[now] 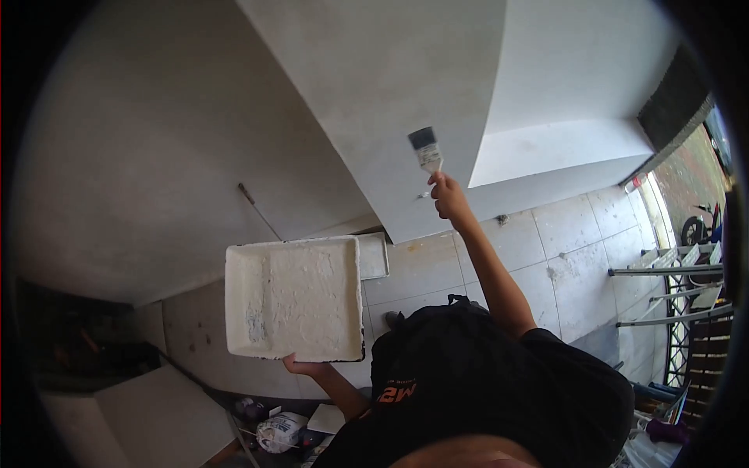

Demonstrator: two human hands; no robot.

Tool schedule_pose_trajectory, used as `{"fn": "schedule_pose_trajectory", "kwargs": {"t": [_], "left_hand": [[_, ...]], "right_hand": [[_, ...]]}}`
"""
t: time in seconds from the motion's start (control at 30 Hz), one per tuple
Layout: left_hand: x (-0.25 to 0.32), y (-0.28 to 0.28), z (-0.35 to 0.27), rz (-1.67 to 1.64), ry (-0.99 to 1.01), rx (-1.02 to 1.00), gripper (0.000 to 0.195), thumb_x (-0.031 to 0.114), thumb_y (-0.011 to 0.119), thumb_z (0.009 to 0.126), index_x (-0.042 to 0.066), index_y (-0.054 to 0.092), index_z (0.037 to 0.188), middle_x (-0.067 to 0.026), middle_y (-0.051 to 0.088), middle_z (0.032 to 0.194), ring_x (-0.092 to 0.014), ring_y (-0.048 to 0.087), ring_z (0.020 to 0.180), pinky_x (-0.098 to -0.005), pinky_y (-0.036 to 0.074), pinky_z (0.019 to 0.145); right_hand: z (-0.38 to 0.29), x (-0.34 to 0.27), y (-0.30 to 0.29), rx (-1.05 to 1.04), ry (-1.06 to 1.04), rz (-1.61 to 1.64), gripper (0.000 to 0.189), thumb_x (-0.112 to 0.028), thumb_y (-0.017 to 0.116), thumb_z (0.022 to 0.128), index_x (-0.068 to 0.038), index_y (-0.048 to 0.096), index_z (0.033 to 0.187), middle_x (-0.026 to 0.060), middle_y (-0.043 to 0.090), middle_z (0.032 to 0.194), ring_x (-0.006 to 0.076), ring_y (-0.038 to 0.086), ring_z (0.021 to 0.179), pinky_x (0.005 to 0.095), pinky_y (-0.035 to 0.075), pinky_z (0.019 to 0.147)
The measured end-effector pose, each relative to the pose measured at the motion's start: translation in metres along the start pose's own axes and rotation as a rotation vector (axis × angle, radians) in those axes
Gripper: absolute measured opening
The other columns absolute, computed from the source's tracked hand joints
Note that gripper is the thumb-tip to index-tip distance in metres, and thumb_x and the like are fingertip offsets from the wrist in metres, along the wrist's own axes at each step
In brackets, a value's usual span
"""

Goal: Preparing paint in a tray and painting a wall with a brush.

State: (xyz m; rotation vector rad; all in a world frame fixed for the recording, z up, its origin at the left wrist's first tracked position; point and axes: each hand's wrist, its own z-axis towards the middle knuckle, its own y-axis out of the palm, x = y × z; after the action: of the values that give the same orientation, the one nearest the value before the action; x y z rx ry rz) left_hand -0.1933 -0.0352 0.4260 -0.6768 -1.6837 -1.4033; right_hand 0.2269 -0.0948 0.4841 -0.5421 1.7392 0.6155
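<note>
In my left hand (pixel 299 365) is a white paint tray (pixel 310 292), gripped by its lower rim; my fingers beneath it are hidden. Pale, textured paint coats its inside, with a dark patch in the channel on the left. My right hand (pixel 449 198) is raised and grips the handle of a flat paintbrush (pixel 429 151). Its dark bristles point up, towards the pale wall (pixel 404 111); whether they touch it cannot be told. White paint marks the brush's ferrule.
A stick-like handle (pixel 250 196) rises beyond the tray, near another shallow tray (pixel 374 256) on the tiled floor (pixel 521 257). An aluminium ladder (pixel 673 272) lies or stands at the right. Bags (pixel 281 432) and a white box-like surface (pixel 169 409) are at the lower left.
</note>
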Motion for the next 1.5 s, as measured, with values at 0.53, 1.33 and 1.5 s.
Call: {"fn": "schedule_pose_trajectory", "kwargs": {"t": [0.53,1.33,1.5], "left_hand": [[-0.01,-0.071,0.059,-0.149,-0.219,0.104,0.063,0.03,0.045,0.056,-0.002,0.044,0.109,-0.0156,0.047,0.106,-0.033,0.047,0.099,-0.0402,0.039,0.082],[-0.003,-0.063,0.053,-0.115,-0.058,0.147,0.055,0.026,0.043,0.062,-0.005,0.047,0.107,-0.017,0.049,0.105,-0.033,0.049,0.097,-0.0402,0.039,0.084],[-0.013,-0.091,0.064,0.007,-0.048,0.092,0.055,0.026,0.043,0.06,-0.004,0.047,0.107,-0.0161,0.049,0.104,-0.032,0.049,0.098,-0.0401,0.039,0.085]], "right_hand": [[0.114,-0.026,0.092,-0.507,0.588,1.015,0.029,-0.031,0.03,0.093,-0.009,0.049,0.094,-0.0051,0.027,0.054,0.0055,0.019,0.04,0.0196,0.015,0.032],[0.069,-0.012,0.084,0.243,-0.1,0.058,0.033,-0.029,0.053,0.084,-0.003,0.058,0.103,0.0001,0.053,0.067,0.0035,0.032,0.038,0.0193,0.02,0.031],[0.066,-0.004,0.092,0.694,-0.518,-0.952,0.017,-0.025,0.05,0.083,-0.016,0.058,0.094,0.0117,0.061,0.069,0.0267,0.058,0.054,0.0398,0.045,0.048]]}}
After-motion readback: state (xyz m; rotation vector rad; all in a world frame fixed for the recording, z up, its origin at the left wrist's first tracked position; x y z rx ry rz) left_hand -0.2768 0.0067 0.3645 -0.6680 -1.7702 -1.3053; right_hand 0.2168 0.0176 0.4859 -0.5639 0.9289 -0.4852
